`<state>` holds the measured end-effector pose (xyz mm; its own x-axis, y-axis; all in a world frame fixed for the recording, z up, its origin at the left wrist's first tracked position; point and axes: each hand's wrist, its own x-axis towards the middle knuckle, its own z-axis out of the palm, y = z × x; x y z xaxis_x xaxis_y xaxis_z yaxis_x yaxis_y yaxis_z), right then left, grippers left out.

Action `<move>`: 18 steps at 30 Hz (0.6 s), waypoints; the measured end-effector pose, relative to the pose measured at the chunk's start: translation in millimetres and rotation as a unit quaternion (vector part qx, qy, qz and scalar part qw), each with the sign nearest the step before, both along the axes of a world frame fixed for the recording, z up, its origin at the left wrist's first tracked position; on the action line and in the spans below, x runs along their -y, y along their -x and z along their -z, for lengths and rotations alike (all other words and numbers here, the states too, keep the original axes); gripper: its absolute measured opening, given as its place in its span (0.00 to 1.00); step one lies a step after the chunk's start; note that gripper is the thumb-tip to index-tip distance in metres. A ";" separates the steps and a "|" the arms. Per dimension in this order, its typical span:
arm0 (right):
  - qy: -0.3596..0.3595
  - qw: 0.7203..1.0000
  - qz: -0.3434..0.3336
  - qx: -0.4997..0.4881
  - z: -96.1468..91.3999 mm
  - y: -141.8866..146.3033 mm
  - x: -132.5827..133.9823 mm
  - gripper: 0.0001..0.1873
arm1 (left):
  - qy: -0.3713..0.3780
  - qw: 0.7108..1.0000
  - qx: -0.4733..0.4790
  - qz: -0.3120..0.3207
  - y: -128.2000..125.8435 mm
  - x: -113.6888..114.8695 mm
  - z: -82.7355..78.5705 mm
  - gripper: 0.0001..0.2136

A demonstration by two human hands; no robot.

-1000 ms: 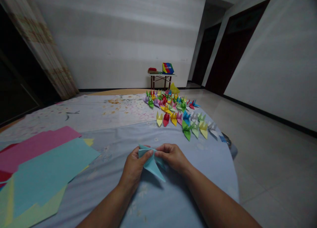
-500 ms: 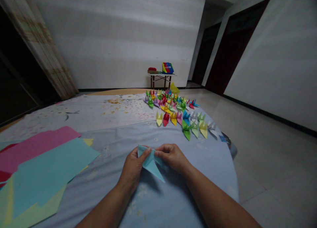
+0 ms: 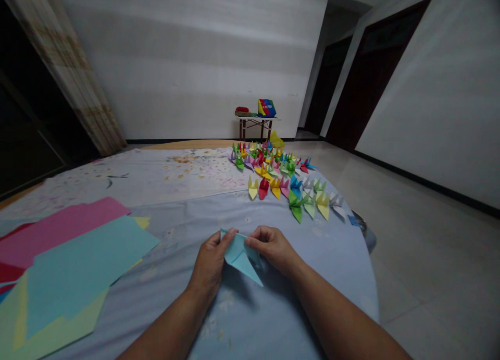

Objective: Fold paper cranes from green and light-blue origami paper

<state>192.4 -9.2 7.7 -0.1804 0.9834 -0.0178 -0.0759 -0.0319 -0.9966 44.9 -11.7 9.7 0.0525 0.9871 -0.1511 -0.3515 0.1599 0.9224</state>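
Observation:
A light blue folded paper (image 3: pixel 240 257) with a long point toward me is pinched between both hands just above a pale blue cloth (image 3: pixel 250 318). My left hand (image 3: pixel 209 266) grips its left side, thumb on top. My right hand (image 3: pixel 273 248) pinches its upper right edge with closed fingers. Beyond the hands, several finished paper cranes (image 3: pixel 281 177) in many colours stand in rows on the cloth.
Flat sheets of coloured paper (image 3: pixel 74 266), pink, teal and yellow-green, lie overlapped at the left. A stained white cloth (image 3: pixel 156 175) lies further back. A small table (image 3: pixel 255 125) with a multicoloured box stands by the far wall. Tiled floor (image 3: pixel 422 256) and dark doorways are at the right.
The hands have turned the blue paper slightly, and its top edge sits a little higher. The view has shifted a touch; nothing else moved.

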 end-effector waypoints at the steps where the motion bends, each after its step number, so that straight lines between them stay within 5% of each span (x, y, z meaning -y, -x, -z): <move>1: 0.003 1.000 -0.001 0.001 -1.1 0.2 0.5 0.17 | 0.001 1.000 0.000 -0.004 0.2 -0.1 -0.2 0.12; 13: -0.005 0.999 -0.012 0.038 -4.3 1.0 3.2 0.16 | 0.051 0.995 0.071 -0.047 4.4 -2.4 -4.2 0.15; 18: -0.005 0.999 0.020 0.035 1.6 -0.2 -0.6 0.18 | 0.036 0.993 0.113 -0.002 4.0 -2.1 -6.0 0.17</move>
<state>192.6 -8.6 6.1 -0.1398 0.9900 -0.0191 -0.0078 -0.0204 -0.9998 41.0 -9.6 15.7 0.0888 0.9746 -0.2054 -0.5492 0.2200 0.8062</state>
